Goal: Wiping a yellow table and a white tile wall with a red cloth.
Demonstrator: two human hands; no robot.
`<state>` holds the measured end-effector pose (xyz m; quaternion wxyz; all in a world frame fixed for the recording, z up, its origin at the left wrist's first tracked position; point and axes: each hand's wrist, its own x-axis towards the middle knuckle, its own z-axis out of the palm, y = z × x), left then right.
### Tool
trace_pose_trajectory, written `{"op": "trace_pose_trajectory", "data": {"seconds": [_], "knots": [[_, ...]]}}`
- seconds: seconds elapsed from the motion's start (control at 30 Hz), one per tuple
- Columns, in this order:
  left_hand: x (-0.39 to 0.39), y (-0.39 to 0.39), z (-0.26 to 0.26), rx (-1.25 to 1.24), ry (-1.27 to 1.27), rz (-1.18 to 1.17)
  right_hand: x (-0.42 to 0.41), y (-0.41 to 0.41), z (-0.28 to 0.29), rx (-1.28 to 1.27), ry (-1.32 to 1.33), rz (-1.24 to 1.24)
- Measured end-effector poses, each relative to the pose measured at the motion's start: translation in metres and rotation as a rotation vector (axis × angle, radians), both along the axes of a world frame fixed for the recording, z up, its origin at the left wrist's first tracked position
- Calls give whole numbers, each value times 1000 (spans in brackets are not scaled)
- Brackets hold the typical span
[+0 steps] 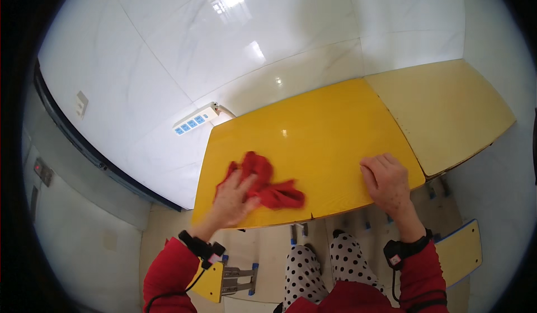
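A crumpled red cloth (281,193) lies on the left part of a yellow desk top (327,120). My left hand (235,197) presses on the cloth with spread fingers, slightly blurred, and part of the cloth is hidden under it. On the desk's right side, by the front edge, my right hand (386,183) rests with its fingers curled in. Nothing shows in that hand, though its palm side is hidden from me.
A paler desk top (444,111) adjoins the yellow one on the right. A white power strip (195,119) with blue sockets sits by the tiled wall (268,23), at the desk's back left. Below are a yellow chair (209,281) and a pale chair (459,252).
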<state>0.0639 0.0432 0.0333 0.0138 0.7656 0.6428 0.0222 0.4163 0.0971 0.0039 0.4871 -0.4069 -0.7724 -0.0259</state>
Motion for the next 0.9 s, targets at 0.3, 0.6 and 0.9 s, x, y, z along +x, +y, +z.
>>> {"op": "trace_pose_trajectory", "data": {"seconds": [0.3,0.6,0.9], "knots": [[-63,114,-23,-123,65,559,3,1,0,25,-47,-10],[123,199,9,-132,-41,311,4,-1,4,-32,-74,-4],[193,129,-5,-23,-20,-411,2,3,1,-1,-40,5]]}}
